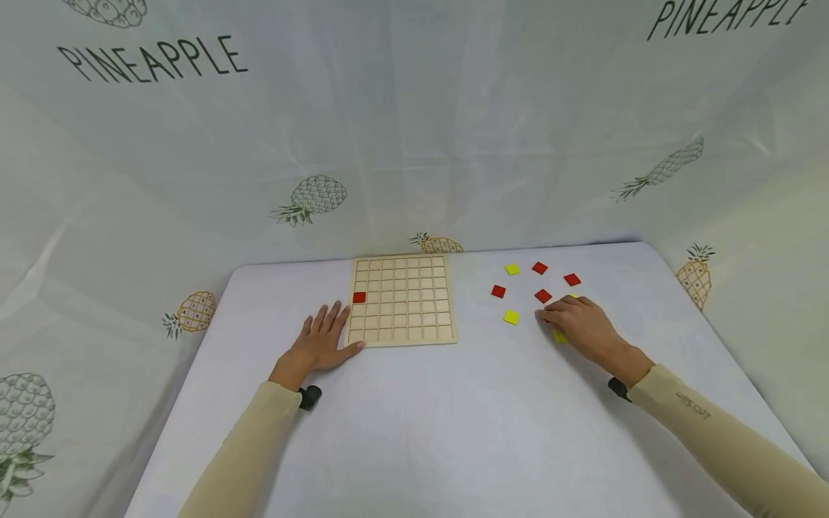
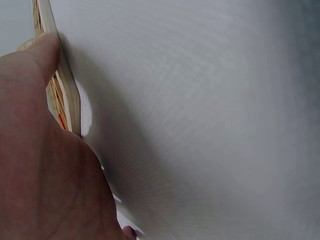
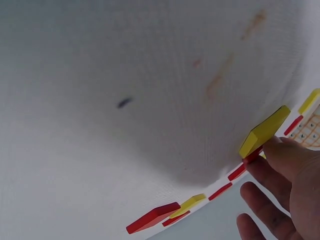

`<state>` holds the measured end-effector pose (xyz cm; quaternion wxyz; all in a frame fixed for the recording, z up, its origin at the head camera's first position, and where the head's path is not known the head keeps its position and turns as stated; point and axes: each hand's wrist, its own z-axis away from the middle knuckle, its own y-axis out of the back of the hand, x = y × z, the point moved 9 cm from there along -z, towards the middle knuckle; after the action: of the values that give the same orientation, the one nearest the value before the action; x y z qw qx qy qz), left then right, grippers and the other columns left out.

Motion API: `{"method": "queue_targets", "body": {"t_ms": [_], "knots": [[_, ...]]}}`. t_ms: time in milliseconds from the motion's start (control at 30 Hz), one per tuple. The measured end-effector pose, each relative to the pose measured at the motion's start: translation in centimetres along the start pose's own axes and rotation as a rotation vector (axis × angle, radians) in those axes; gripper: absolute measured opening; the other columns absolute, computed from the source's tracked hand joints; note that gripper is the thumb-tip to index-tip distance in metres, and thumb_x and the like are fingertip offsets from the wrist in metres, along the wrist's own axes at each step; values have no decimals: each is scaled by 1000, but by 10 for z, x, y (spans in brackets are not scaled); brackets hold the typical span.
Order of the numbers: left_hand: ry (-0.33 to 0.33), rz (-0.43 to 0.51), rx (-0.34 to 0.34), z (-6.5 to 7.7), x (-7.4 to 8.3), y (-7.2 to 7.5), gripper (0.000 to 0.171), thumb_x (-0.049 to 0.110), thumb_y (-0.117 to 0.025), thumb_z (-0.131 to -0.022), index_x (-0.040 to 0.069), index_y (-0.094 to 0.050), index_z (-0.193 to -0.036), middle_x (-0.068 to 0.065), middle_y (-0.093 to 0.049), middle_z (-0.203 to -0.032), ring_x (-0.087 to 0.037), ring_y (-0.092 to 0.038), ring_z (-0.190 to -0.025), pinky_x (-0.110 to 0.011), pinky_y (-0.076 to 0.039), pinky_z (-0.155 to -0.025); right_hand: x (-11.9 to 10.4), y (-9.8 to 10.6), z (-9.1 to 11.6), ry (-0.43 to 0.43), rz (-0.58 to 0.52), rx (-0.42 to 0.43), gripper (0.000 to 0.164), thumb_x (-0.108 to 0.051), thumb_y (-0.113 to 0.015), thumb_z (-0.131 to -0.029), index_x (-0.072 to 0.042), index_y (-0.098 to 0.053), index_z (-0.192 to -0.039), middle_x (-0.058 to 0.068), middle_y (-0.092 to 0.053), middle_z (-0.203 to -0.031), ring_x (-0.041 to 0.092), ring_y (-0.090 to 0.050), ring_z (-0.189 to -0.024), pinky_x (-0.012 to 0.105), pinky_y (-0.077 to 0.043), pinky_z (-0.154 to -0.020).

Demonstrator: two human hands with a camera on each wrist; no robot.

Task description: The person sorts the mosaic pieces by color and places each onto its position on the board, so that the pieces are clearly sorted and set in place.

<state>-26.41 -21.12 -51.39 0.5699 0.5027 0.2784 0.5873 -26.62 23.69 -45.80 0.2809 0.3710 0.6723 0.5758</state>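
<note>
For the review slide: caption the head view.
Left hand at gridded board, right hand among loose red and yellow tiles.

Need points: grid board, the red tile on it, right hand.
Grid board (image 1: pixel 401 301): head view, bare middle of the grid.
Red tile (image 1: pixel 359 297): head view, middle of top face.
Right hand (image 1: pixel 586 329): head view, back of hand.

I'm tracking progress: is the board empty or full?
Nearly empty: one red tile sits on the board; its other visible squares are bare.
</note>
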Motion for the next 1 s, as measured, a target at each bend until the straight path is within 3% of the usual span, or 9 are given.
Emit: {"method": "queue_targets", "body": {"t_ms": [400,600,800,1000], "knots": [[19,-19,-4,-3,-2,-1,94,60,-49,-106,6,-7,-170,-19,3,-177,-44,4,-163,-63,0,-129,-2,-4,-1,68,88,-18,43,9,-90,-76,-5,-81,-115,14,-74,-107,37,-67,-108,54,-57,-98],[14,-16,2,-3,-2,-1,94,59,-50,-106,5,-8,-170,-20,2,-177,-45,3,-163,-64,0,-129,-8,-2,-3,116,117,14,46,6,-93,-73,-7,-81,-116,13,-74,-108,35,-67,-107,52,-58,-95],[18,-15,-5,-1,1,1,93,59,-49,-107,5,-8,-170,-20,1,-177,-45,3,-163,-63,-1,-129,-23,11,-18,144,90,65,42,4,-91,-77,-7,-82,-116,12,-75,-108,34,-67,-105,48,-60,-90],[6,-6,4,2,3,3,95,62,-49,-105,4,-11,-170,-21,-1,-177,-46,1,-162,-64,-2,-129,-44,19,-42,172,18,137,36,-2,-90,-80,-7,-83,-115,11,-77,-105,33,-69,-105,49,-59,-93]]}}
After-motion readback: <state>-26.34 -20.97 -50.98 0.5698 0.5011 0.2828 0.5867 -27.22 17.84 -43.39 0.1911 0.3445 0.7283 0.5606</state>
